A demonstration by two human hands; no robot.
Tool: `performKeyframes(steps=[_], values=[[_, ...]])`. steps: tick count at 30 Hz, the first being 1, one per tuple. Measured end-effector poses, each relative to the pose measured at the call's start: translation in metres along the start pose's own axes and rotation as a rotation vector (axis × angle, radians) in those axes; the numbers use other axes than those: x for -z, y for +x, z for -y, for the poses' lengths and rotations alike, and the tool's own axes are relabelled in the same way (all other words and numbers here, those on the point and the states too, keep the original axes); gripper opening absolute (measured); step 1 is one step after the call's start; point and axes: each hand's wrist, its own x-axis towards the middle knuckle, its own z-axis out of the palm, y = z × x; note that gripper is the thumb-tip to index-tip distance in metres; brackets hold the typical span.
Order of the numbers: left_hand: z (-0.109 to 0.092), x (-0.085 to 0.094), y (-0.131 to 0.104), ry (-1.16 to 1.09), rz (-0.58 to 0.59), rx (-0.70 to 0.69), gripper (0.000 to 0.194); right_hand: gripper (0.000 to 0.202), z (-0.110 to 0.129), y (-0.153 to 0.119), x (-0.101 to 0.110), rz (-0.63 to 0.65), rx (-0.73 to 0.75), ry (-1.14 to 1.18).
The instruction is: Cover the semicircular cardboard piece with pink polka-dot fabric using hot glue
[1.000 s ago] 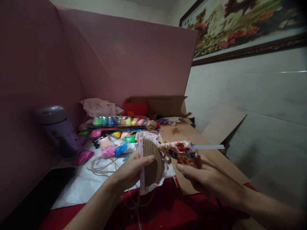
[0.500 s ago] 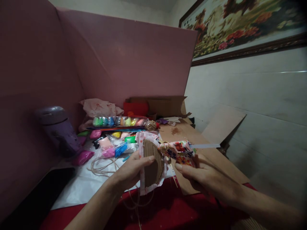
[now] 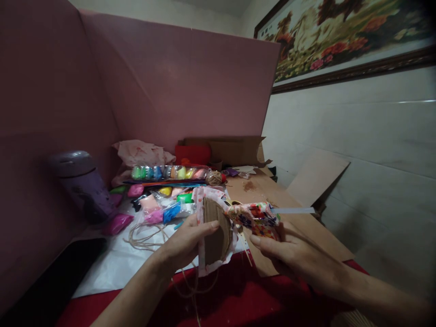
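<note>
My left hand [image 3: 189, 240] grips a half-round piece of cardboard [image 3: 217, 234] by its straight side, the thumb lying on its brown face. Pale fabric with small pink spots [image 3: 200, 245] wraps the cardboard's edges. Closed around a flower-patterned hot glue gun [image 3: 254, 218] is my right hand [image 3: 284, 247]. A translucent glue stick [image 3: 294, 210] juts from the gun's rear. The gun's nose points left, at the curved edge of the cardboard; whether the tip touches it, I cannot tell. Thin twine [image 3: 195, 290] hangs below the piece.
Several bagged clay packs [image 3: 153, 215] lie on a white sheet [image 3: 112, 272], beside a coil of twine [image 3: 145, 238]. At left stand a purple bottle [image 3: 85, 190] and a black flat object [image 3: 64, 272]. Brown cardboard [image 3: 299, 245] covers the table's right; a twine ball [image 3: 214, 178] sits behind.
The glue gun and my right hand have shifted very slightly right and down. My left hand and the cardboard piece are almost where they were.
</note>
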Motion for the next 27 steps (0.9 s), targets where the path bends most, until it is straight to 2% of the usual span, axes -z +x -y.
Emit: performKeyframes(steps=[6,10,13,18,22,27], values=[[-0.001,0.002,0.001,-0.003,-0.010,0.009,0.021,0.031,-0.003,0.000,0.008,-0.003,0.050,-0.087],[-0.001,0.002,0.002,-0.012,-0.014,0.005,0.022,0.032,-0.006,-0.001,0.005,-0.008,0.076,-0.083],[-0.001,0.003,0.003,-0.018,-0.015,0.006,0.023,0.034,-0.006,-0.002,0.000,-0.025,0.055,-0.067],[-0.002,0.002,0.002,-0.032,-0.056,0.006,0.020,0.033,-0.005,-0.004,-0.002,-0.015,-0.060,-0.033],[-0.002,0.002,0.001,-0.009,-0.078,0.010,0.018,0.029,-0.002,-0.001,-0.002,-0.012,-0.015,0.033],[0.001,0.003,0.002,0.002,-0.121,0.035,0.020,0.034,0.000,0.004,-0.004,0.040,-0.079,0.024]])
